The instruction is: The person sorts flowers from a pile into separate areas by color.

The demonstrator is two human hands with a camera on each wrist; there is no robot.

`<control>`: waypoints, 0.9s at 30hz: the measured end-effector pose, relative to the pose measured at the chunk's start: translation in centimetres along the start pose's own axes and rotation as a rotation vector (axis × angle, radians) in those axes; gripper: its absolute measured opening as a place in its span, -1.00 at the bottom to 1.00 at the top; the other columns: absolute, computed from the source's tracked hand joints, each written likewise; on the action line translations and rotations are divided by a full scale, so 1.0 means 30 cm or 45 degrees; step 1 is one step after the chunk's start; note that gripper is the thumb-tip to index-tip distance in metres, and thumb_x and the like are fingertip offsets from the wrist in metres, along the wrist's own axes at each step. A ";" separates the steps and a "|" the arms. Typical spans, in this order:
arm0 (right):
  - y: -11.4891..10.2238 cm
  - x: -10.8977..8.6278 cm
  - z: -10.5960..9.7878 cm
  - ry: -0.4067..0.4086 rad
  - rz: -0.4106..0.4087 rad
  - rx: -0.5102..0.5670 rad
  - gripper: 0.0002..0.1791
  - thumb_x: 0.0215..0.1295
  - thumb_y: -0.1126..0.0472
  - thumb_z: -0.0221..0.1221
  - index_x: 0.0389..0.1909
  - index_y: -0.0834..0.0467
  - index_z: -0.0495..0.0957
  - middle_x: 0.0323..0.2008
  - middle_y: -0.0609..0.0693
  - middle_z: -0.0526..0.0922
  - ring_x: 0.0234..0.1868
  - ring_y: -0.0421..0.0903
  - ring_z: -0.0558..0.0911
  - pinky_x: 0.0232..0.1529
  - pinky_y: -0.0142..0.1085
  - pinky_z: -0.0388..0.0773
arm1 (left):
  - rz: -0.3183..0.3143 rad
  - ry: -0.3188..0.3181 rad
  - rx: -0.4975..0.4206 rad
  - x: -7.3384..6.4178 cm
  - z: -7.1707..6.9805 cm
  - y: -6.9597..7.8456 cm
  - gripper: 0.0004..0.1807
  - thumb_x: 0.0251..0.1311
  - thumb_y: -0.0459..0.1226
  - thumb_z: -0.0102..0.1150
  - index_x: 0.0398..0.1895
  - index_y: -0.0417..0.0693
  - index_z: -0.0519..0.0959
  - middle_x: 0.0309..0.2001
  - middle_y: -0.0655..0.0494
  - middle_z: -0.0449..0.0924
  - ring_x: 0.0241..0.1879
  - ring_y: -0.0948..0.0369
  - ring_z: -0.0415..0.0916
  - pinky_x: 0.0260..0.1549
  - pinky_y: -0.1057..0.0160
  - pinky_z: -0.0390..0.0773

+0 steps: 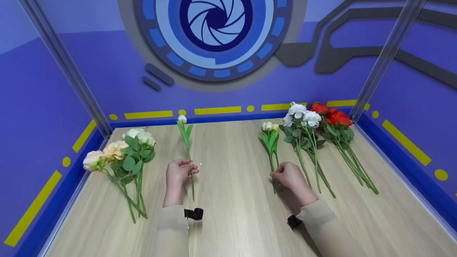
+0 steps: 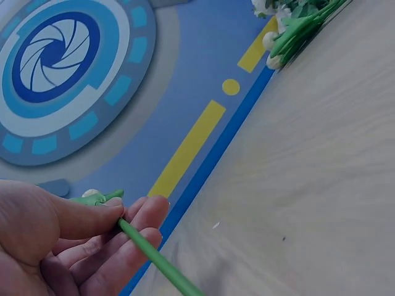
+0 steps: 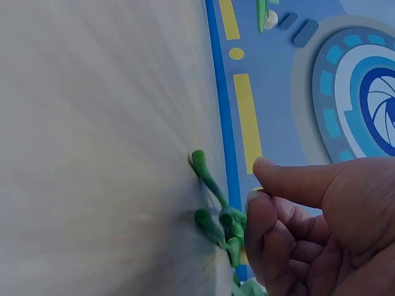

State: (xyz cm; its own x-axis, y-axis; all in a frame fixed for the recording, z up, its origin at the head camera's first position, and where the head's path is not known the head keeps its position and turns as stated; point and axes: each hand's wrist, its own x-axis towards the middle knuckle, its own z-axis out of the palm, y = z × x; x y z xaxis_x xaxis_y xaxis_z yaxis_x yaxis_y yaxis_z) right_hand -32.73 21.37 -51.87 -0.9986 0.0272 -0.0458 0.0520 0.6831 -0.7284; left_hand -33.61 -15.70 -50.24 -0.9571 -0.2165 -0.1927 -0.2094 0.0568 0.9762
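Observation:
My left hand [image 1: 180, 173] pinches the stem of a white tulip [image 1: 185, 134] between thumb and fingers. In the left wrist view, that green stem [image 2: 157, 259] runs out from under the thumb toward the lower right. Two pale tulips [image 1: 269, 137], one tinged yellow, lie together on the right with their stems side by side. Beside those stems is my right hand [image 1: 290, 175]. Its fingers are loosely curled, and the right wrist view shows a small gap between thumb and forefinger with nothing in it. Green stem ends [image 3: 199, 161] lie just past these fingers.
At the left lies a bunch of cream and peach flowers [image 1: 130, 153]. White flowers [image 1: 300, 116] and red flowers [image 1: 335, 117] lie to the right of the two tulips. Blue panel walls [image 1: 228, 96] border the wooden table [image 1: 232, 214] at back and sides.

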 end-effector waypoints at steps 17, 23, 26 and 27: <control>-0.100 -0.069 0.104 -0.108 -0.194 0.173 -0.87 0.34 0.24 0.34 -0.38 0.20 0.73 -0.58 0.11 0.71 -0.63 -0.19 0.58 -0.61 -0.39 0.47 | 0.169 -0.199 -0.018 -0.077 0.226 0.016 -0.80 0.42 -0.45 0.15 0.01 -0.44 0.58 -0.20 -0.25 0.79 -0.30 0.16 0.80 -0.30 0.30 0.76; -0.144 -0.105 0.146 -0.221 -0.261 0.340 -0.84 0.38 0.25 0.31 -0.22 0.29 0.76 -0.37 0.08 0.79 -0.46 -0.20 0.69 -0.39 -0.34 0.68 | 0.220 -0.328 -0.063 -0.119 0.314 0.016 -0.81 0.43 -0.47 0.13 -0.02 -0.49 0.55 -0.19 -0.27 0.78 -0.26 0.14 0.81 -0.26 0.28 0.77; -0.157 -0.117 0.162 -0.265 -0.288 0.415 -0.80 0.39 0.25 0.31 -0.14 0.33 0.74 -0.28 0.15 0.81 -0.39 -0.17 0.74 -0.30 -0.25 0.74 | 0.241 -0.390 -0.092 -0.140 0.352 0.014 -0.80 0.44 -0.47 0.12 -0.01 -0.51 0.53 -0.19 -0.28 0.78 -0.24 0.13 0.81 -0.25 0.28 0.77; -0.159 -0.120 0.167 -0.276 -0.294 0.435 -0.79 0.39 0.26 0.30 -0.13 0.34 0.74 -0.26 0.16 0.81 -0.38 -0.16 0.74 -0.27 -0.22 0.76 | 0.245 -0.405 -0.105 -0.146 0.364 0.013 -0.79 0.44 -0.47 0.12 0.00 -0.51 0.53 -0.19 -0.28 0.78 -0.23 0.12 0.81 -0.25 0.28 0.77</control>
State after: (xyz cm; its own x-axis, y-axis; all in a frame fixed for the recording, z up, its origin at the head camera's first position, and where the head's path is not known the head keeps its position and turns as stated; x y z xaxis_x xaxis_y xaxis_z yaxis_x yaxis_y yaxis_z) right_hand -29.32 14.36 -51.64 -0.9608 -0.2756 0.0286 -0.1342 0.3726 -0.9182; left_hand -31.68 -4.10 -50.11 -0.9944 0.1047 -0.0136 -0.0152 -0.0145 0.9998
